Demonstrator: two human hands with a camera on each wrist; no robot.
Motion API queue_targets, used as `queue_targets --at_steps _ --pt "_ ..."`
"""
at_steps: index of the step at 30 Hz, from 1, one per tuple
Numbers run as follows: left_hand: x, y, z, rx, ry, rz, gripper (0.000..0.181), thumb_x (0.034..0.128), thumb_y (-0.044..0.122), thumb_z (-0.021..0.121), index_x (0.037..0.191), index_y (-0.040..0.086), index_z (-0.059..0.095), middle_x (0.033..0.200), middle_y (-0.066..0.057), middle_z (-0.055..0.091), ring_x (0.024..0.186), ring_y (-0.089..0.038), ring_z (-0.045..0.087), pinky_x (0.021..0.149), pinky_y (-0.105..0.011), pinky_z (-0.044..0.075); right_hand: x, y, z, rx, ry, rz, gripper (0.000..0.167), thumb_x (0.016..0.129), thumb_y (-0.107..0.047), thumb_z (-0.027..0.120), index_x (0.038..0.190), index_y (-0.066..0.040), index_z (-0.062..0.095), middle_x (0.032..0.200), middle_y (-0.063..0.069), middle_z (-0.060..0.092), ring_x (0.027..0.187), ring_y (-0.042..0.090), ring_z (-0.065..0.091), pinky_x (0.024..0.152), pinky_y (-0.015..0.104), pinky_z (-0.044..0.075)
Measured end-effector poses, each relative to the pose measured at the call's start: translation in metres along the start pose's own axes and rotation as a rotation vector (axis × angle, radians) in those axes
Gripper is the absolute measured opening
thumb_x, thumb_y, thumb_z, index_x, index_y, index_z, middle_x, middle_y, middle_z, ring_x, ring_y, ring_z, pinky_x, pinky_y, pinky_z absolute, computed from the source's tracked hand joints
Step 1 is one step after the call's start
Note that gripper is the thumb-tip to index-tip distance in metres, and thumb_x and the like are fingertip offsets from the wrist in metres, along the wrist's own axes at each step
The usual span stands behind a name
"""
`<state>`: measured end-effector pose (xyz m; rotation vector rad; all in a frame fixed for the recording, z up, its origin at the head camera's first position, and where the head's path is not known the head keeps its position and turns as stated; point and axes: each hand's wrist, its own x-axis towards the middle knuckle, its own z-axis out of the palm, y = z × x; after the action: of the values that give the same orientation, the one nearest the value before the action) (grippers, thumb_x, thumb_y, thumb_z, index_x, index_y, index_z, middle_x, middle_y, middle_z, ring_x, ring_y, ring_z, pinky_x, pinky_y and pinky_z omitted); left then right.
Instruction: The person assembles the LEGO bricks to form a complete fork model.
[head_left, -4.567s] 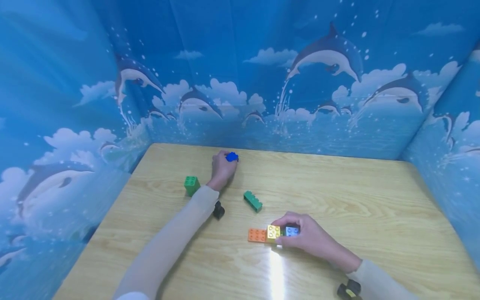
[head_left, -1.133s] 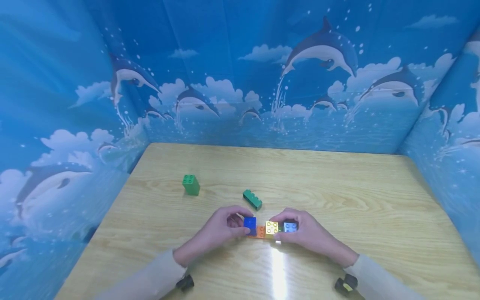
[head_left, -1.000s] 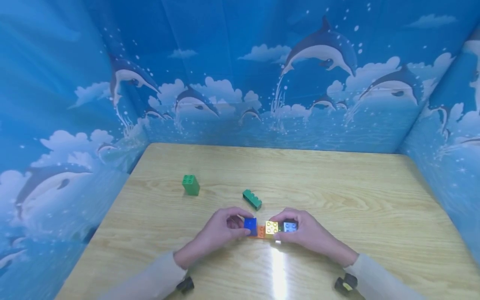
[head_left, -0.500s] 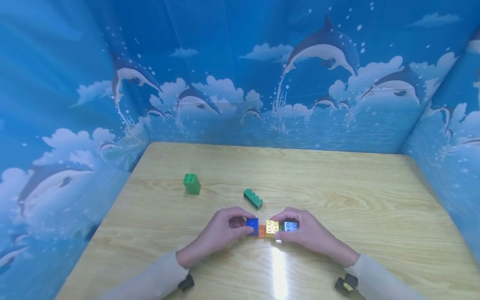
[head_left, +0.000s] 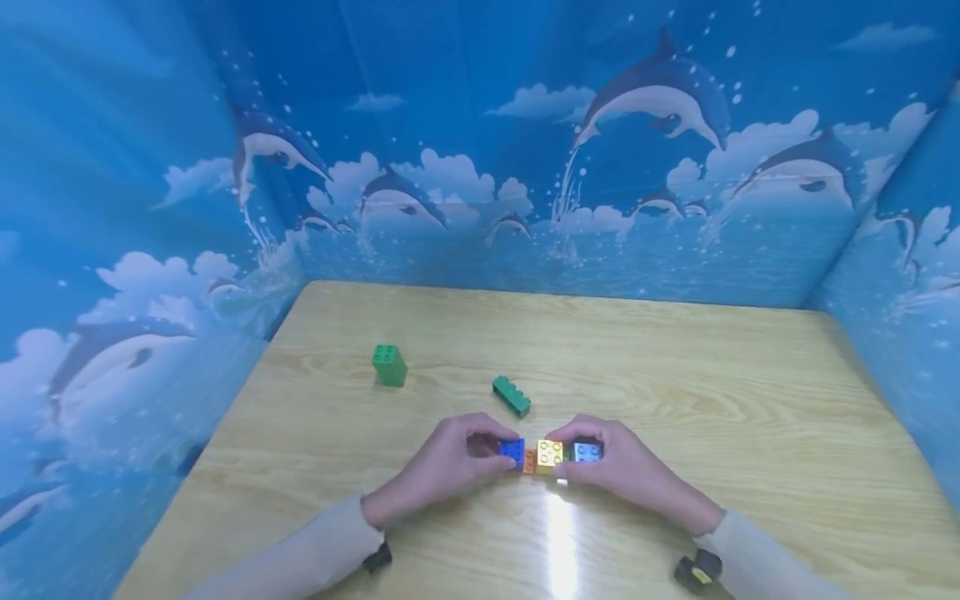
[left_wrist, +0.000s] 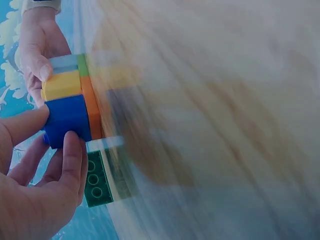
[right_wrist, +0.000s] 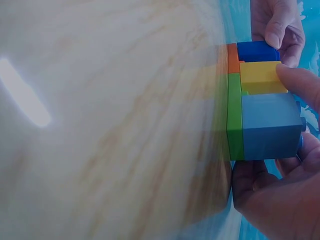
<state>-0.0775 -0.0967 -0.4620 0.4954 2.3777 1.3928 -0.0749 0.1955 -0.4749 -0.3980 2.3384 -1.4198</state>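
Fingers [left_wrist: 72, 157] and thumb of the left hand [head_left: 453, 462] pinch the dark blue block [head_left: 513, 454], as I read it from my station; in my left wrist view the thumb presses one side and the fingertips the opposite one. That block sits between them at the left end of the orange plate [head_left: 529, 460], its side flush against the plate as far as I can see, though I can't tell whether it is fully pressed on.

On my head view a strip of orange studs shows between the dark blue block and the yellow block [head_left: 550, 454]. The right hand grips the yellow block between thumb and forefinger, and the light blue block [head_left: 587, 452] lies within the curve of that right hand [head_left: 626, 467]. From the right wrist I see the light blue block on the green plate [right_wrist: 234, 120], which meets the orange plate end to end, the yellow block standing across the seam.

Just beyond the left fingertips, the dark green brick [head_left: 512, 396] lies on its side on the table [head_left: 675, 383]. Farther off to the left, I have the tall green block [head_left: 389, 367] upright.
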Motion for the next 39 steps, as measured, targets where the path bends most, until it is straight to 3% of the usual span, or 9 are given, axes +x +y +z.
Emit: queue_targets --at_steps 10,21,26,28,32,35,39 --pt "0.0 0.001 0.0 -0.015 -0.011 -0.022 0.032 0.092 0.02 0.087 0.122 0.027 0.079 0.112 0.01 0.078 0.09 -0.01 0.073 0.081 -0.024 0.063 -0.001 -0.002 -0.001 -0.004 -0.002 0.015 0.035 0.09 -0.033 0.09 0.124 -0.03 0.079 0.122 -0.003 0.077 0.115 0.024 0.067 0.094 0.033 0.056" --pt "0.002 -0.002 -0.003 -0.039 -0.037 0.011 0.032 0.0933 0.02 0.086 0.124 0.023 0.077 0.114 0.004 0.077 0.095 -0.012 0.071 0.085 -0.024 0.061 0.001 -0.004 -0.001 -0.007 -0.018 -0.001 0.034 0.091 -0.033 0.09 0.123 -0.03 0.079 0.118 -0.004 0.077 0.116 0.024 0.067 0.097 0.033 0.054" --pt "0.005 -0.009 -0.007 -0.077 -0.071 0.002 0.03 0.0994 0.029 0.081 0.128 0.023 0.075 0.117 0.004 0.076 0.104 -0.013 0.071 0.092 -0.026 0.06 0.001 -0.005 -0.002 -0.002 -0.017 0.019 0.034 0.09 -0.032 0.09 0.123 -0.029 0.079 0.119 -0.003 0.077 0.116 0.024 0.067 0.097 0.035 0.055" --pt "0.007 -0.011 -0.01 -0.085 -0.049 -0.016 0.03 0.1023 0.031 0.077 0.13 0.02 0.074 0.117 0.003 0.076 0.107 -0.014 0.07 0.094 -0.027 0.059 0.001 -0.005 -0.001 -0.008 -0.011 0.014 0.036 0.09 -0.033 0.09 0.124 -0.029 0.079 0.119 -0.005 0.077 0.118 0.024 0.067 0.102 0.041 0.055" --pt "0.014 -0.012 -0.018 -0.082 0.07 -0.075 0.033 0.1054 0.032 0.072 0.132 0.012 0.071 0.112 -0.002 0.076 0.101 -0.015 0.07 0.086 -0.028 0.06 0.002 -0.004 -0.001 -0.021 -0.005 0.005 0.038 0.09 -0.035 0.09 0.125 -0.029 0.078 0.121 -0.007 0.077 0.123 0.024 0.067 0.109 0.052 0.052" --pt "0.023 -0.011 -0.024 -0.069 0.135 -0.135 0.042 0.1054 0.035 0.072 0.141 0.013 0.066 0.106 -0.004 0.074 0.089 -0.017 0.068 0.073 -0.028 0.06 0.001 -0.004 -0.001 -0.025 -0.002 0.013 0.038 0.09 -0.034 0.089 0.126 -0.028 0.078 0.121 -0.007 0.077 0.123 0.024 0.066 0.108 0.053 0.052" --pt "0.038 -0.011 -0.033 -0.078 0.147 -0.199 0.055 0.1059 0.036 0.072 0.155 0.018 0.057 0.102 -0.006 0.074 0.08 -0.019 0.068 0.064 -0.03 0.058 0.001 -0.005 -0.002 -0.028 -0.001 0.021 0.038 0.091 -0.034 0.089 0.126 -0.029 0.078 0.121 -0.006 0.077 0.122 0.024 0.066 0.106 0.049 0.052"
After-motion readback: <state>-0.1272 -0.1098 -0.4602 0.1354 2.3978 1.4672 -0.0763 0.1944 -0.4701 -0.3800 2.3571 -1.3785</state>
